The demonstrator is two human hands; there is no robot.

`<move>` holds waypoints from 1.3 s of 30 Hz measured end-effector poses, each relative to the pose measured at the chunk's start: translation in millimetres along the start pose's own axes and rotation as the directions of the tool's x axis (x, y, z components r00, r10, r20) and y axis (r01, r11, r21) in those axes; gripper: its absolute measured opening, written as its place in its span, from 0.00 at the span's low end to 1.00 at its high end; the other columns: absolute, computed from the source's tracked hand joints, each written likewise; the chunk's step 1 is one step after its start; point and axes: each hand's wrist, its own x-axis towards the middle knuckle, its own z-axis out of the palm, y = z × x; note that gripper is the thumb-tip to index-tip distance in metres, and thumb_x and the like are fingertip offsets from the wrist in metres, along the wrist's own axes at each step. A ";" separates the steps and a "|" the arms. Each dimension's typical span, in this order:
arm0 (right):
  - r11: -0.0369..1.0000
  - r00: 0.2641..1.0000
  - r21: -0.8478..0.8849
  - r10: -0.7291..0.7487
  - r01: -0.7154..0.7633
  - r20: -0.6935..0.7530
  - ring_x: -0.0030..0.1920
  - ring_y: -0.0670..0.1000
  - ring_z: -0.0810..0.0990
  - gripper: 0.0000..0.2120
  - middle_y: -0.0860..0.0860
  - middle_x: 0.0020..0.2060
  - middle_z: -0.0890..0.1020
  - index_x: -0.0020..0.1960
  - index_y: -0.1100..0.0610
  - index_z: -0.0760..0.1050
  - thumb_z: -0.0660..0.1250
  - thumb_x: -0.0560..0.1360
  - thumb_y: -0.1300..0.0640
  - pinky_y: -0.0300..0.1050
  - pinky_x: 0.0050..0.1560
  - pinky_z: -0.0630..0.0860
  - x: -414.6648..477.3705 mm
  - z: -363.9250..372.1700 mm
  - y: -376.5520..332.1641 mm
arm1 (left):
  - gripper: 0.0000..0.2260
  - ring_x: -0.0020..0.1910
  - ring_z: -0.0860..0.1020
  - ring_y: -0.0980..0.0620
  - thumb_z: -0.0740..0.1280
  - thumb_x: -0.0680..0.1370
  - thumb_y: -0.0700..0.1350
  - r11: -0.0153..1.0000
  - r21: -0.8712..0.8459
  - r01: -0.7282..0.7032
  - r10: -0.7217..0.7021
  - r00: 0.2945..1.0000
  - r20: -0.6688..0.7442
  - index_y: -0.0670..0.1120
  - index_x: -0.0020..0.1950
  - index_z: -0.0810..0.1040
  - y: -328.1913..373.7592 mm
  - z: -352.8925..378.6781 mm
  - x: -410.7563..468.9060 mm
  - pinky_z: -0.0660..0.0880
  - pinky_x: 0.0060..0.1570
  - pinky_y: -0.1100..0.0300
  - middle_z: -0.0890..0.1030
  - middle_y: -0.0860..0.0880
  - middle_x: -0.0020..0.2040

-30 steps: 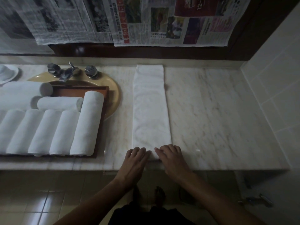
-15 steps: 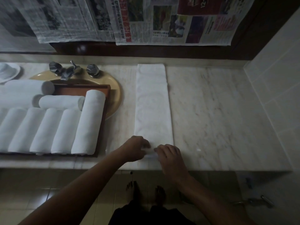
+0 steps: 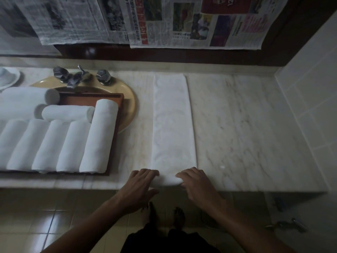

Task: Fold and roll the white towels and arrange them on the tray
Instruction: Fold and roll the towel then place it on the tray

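Observation:
A white towel (image 3: 173, 121), folded into a long narrow strip, lies on the marble counter and runs from the back wall to the front edge. Its near end is curled into a small roll (image 3: 167, 179). My left hand (image 3: 140, 187) grips the roll's left end, fingers curled over it. My right hand (image 3: 197, 183) grips the right end the same way. To the left, a brown wooden tray (image 3: 116, 136) over the sink holds several rolled white towels (image 3: 98, 136), some lying crosswise behind the row.
A tan sink basin (image 3: 130, 106) with a chrome tap (image 3: 76, 77) sits under the tray. A white dish (image 3: 9, 77) is at the far left. Newspaper sheets (image 3: 182, 22) hang on the wall. A tiled wall (image 3: 310, 106) bounds the counter on the right.
Both hands went from resting flat on the towel's near end to curling it up; a small roll has formed there and my hands have spread to its two ends.

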 end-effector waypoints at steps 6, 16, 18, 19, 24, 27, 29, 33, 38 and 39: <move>0.997 0.995 0.034 0.073 -0.075 0.069 0.56 0.53 0.78 0.20 0.48 0.58 0.83 0.65 0.52 0.80 0.71 0.73 0.63 0.47 0.53 0.74 3.0 0.9 4.6 | 0.13 0.50 0.75 0.59 0.63 0.82 0.59 0.961 -0.234 0.145 -0.150 0.989 -0.004 0.55 0.62 0.74 -0.7 2.7 7.2 0.74 0.50 0.57 0.77 0.59 0.56; 0.977 0.978 -0.193 0.049 -0.089 -0.202 0.66 0.62 0.74 0.27 0.59 0.68 0.77 0.72 0.58 0.75 0.59 0.73 0.60 0.59 0.64 0.73 -22.4 18.6 -37.2 | 0.13 0.48 0.77 0.56 0.69 0.80 0.55 0.901 -0.268 0.341 -0.323 0.940 0.110 0.49 0.58 0.85 -4.0 -19.6 41.8 0.69 0.44 0.64 0.77 0.51 0.51; 0.962 0.989 -0.250 0.084 -0.111 -0.119 0.72 0.64 0.70 0.32 0.60 0.74 0.72 0.77 0.60 0.69 0.58 0.72 0.60 0.63 0.70 0.68 -26.0 26.1 -37.7 | 0.13 0.47 0.78 0.54 0.70 0.80 0.55 0.897 -0.260 0.358 -0.335 0.933 0.130 0.47 0.57 0.85 -1.7 -25.8 47.6 0.74 0.47 0.58 0.80 0.49 0.49; 0.953 0.991 -0.276 0.107 -0.125 -0.079 0.74 0.65 0.67 0.35 0.61 0.76 0.69 0.79 0.60 0.65 0.59 0.71 0.60 0.65 0.73 0.65 -25.7 29.5 -36.7 | 0.14 0.46 0.78 0.54 0.71 0.79 0.56 0.885 -0.281 0.371 -0.353 0.929 0.112 0.48 0.56 0.84 0.4 -27.4 48.6 0.76 0.49 0.55 0.81 0.50 0.49; 0.933 0.987 -0.324 0.141 -0.156 -0.072 0.78 0.66 0.63 0.35 0.61 0.78 0.65 0.80 0.62 0.62 0.58 0.74 0.59 0.66 0.76 0.56 -10.6 38.2 -31.3 | 0.23 0.64 0.75 0.49 0.69 0.79 0.57 0.980 0.041 0.197 -0.179 0.944 -0.279 0.49 0.71 0.74 22.0 6.1 33.6 0.74 0.63 0.48 0.76 0.49 0.66; 0.934 0.987 -0.323 0.134 -0.155 -0.085 0.79 0.65 0.61 0.32 0.61 0.79 0.64 0.81 0.62 0.61 0.60 0.78 0.57 0.66 0.76 0.56 0.4 38.9 -23.6 | 0.32 0.76 0.69 0.42 0.72 0.74 0.48 0.953 0.301 0.010 0.052 0.979 -0.198 0.44 0.77 0.70 33.2 36.4 30.1 0.70 0.71 0.41 0.72 0.43 0.76; 0.940 0.987 -0.304 0.143 -0.157 -0.068 0.80 0.64 0.60 0.32 0.61 0.80 0.62 0.81 0.62 0.60 0.56 0.78 0.57 0.65 0.77 0.54 9.0 36.2 -19.1 | 0.36 0.81 0.61 0.42 0.69 0.74 0.42 0.946 0.324 0.025 0.026 0.988 -0.151 0.42 0.81 0.63 27.3 42.3 35.0 0.64 0.75 0.40 0.64 0.42 0.81; 0.949 0.993 -0.294 0.121 -0.118 -0.008 0.76 0.65 0.66 0.33 0.62 0.77 0.67 0.81 0.63 0.61 0.55 0.76 0.56 0.64 0.76 0.62 26.1 24.1 -6.3 | 0.36 0.81 0.61 0.41 0.67 0.74 0.40 0.954 0.296 0.039 -0.003 0.993 -0.119 0.41 0.82 0.61 13.6 30.1 46.9 0.61 0.77 0.40 0.63 0.41 0.81; 0.962 0.996 -0.267 0.072 -0.054 0.060 0.58 0.60 0.76 0.41 0.60 0.64 0.75 0.79 0.62 0.64 0.72 0.67 0.65 0.54 0.59 0.78 31.0 5.3 6.2 | 0.29 0.71 0.70 0.46 0.65 0.79 0.45 0.970 0.237 -0.054 0.075 0.994 -0.078 0.42 0.80 0.63 -1.1 10.2 52.4 0.73 0.67 0.49 0.70 0.45 0.73; 0.964 0.994 -0.261 0.072 -0.048 0.082 0.56 0.58 0.77 0.41 0.58 0.62 0.76 0.79 0.61 0.63 0.73 0.68 0.65 0.52 0.57 0.79 29.8 3.2 8.9 | 0.28 0.70 0.71 0.48 0.65 0.80 0.47 0.974 0.219 -0.059 0.077 0.994 -0.073 0.43 0.80 0.63 -3.3 7.4 51.2 0.73 0.67 0.50 0.71 0.47 0.72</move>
